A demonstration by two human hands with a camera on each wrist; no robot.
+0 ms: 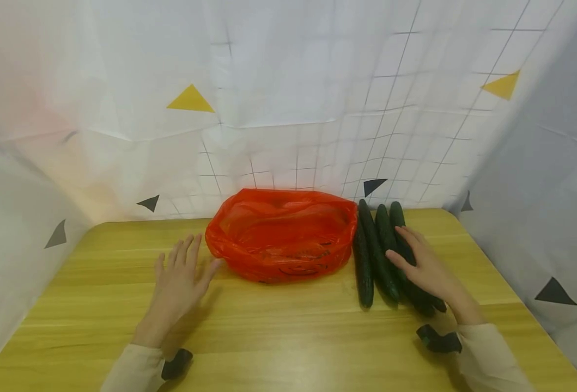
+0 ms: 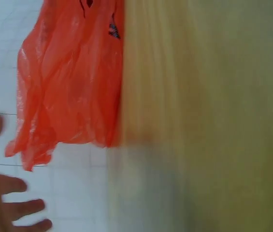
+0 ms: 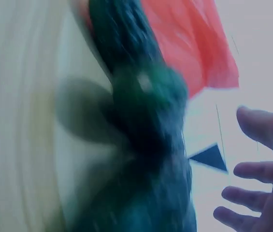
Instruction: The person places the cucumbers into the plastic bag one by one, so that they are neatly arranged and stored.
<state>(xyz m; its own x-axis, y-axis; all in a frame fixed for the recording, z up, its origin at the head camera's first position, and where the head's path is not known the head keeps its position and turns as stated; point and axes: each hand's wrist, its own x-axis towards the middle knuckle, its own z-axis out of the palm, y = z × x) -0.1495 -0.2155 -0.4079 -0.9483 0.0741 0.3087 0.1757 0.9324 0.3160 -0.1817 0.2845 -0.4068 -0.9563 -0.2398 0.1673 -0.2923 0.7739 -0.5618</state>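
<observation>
A red plastic bag with its wide mouth spread open sits at the back middle of the table. My left hand is just left of it, fingers spread, thumb close to the bag's left side. Several dark green cucumbers lie side by side along the bag's right side. Over the rightmost ones is my right hand, its fingers extended and holding nothing. In the right wrist view, the cucumbers loom close to the camera, blurred, with the fingers off to the right.
The wooden table meets a white cloth backdrop with grid lines and yellow and dark triangles. White cloth also hangs at both sides. A dark strap shows at the right wrist, another at the left.
</observation>
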